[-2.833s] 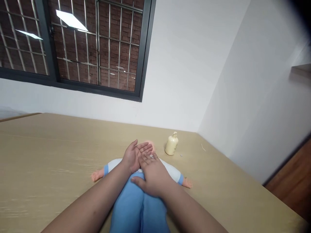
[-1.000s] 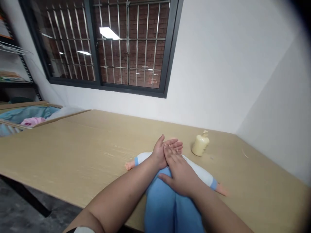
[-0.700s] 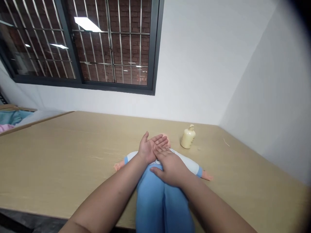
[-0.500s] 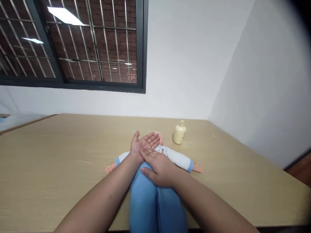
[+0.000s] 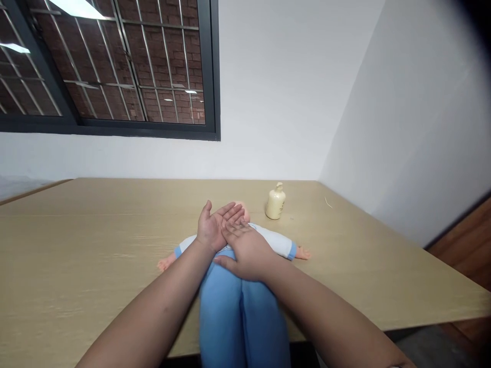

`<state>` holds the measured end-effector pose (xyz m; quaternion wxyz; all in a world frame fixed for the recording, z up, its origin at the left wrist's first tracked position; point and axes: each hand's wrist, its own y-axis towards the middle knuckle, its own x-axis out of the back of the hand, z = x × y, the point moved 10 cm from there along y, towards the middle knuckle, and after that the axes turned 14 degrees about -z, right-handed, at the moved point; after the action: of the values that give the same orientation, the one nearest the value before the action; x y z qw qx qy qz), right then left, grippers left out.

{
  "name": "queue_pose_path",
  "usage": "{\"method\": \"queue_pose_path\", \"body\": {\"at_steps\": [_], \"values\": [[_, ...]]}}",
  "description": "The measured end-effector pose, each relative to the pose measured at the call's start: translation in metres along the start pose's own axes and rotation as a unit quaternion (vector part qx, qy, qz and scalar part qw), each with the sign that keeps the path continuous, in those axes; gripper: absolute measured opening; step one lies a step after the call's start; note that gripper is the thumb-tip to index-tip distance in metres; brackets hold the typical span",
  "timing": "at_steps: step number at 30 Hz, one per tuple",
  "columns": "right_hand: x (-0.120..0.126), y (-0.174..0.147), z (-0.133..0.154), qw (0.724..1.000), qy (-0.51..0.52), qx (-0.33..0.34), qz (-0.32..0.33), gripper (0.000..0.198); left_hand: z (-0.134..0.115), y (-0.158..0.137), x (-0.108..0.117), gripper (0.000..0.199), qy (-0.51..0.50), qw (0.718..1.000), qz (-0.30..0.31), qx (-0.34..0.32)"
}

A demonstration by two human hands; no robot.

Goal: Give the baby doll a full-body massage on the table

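Observation:
My left hand (image 5: 215, 227) is palm up with its fingers stretched out, above the torso of a baby doll (image 5: 274, 239). Palm down, my right hand (image 5: 249, 250) lays its straight fingers across the left palm. Neither hand grips anything. The doll lies on its back in a white top with blue cuffs and blue trousers (image 5: 220, 306), arms spread to both sides. Its legs point toward me, and my hands cover most of its head and chest. Beyond the doll, to the right, stands a cream pump bottle (image 5: 275, 202).
The doll rests on a wood-coloured table (image 5: 95, 286) against a white wall (image 5: 284, 92). A barred window (image 5: 126, 66) with a dark frame is at the upper left. A thin pale strand (image 5: 328, 202) lies right of the bottle. Brown wood panelling (image 5: 466, 250) shows at the right.
The right fingers have slid a little farther along the left palm toward its fingers. The whole view has shifted, so table, doll and bottle appear slightly higher and farther left.

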<state>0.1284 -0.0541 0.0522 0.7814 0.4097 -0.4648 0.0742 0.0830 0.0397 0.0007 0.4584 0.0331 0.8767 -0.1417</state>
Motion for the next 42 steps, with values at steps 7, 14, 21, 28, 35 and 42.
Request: {"method": "queue_pose_path", "body": {"at_steps": [7,14,21,28,35,42], "values": [[-0.006,-0.009,0.026,0.996,0.058,0.046,0.049,0.074,0.0,0.003,-0.003,0.073,-0.026,0.999,0.042,0.011],[-0.01,0.001,-0.001,1.0,0.007,-0.017,0.007,0.09,0.01,-0.008,-0.016,0.067,0.004,1.0,0.016,0.007],[0.003,-0.001,-0.022,0.998,-0.027,-0.06,0.007,0.068,-0.003,-0.007,-0.012,0.055,0.061,0.996,-0.008,-0.057],[0.027,-0.001,-0.013,0.999,0.034,-0.009,0.024,0.03,-0.034,0.005,0.016,0.026,0.217,0.947,-0.102,-0.216],[0.021,-0.033,0.031,0.979,0.149,0.108,0.091,0.039,-0.038,0.009,0.05,0.014,0.291,0.917,-0.107,-0.251],[0.003,-0.053,0.048,0.967,0.139,0.17,0.132,0.05,-0.033,0.014,0.053,0.017,0.411,0.865,-0.09,-0.273]]}}
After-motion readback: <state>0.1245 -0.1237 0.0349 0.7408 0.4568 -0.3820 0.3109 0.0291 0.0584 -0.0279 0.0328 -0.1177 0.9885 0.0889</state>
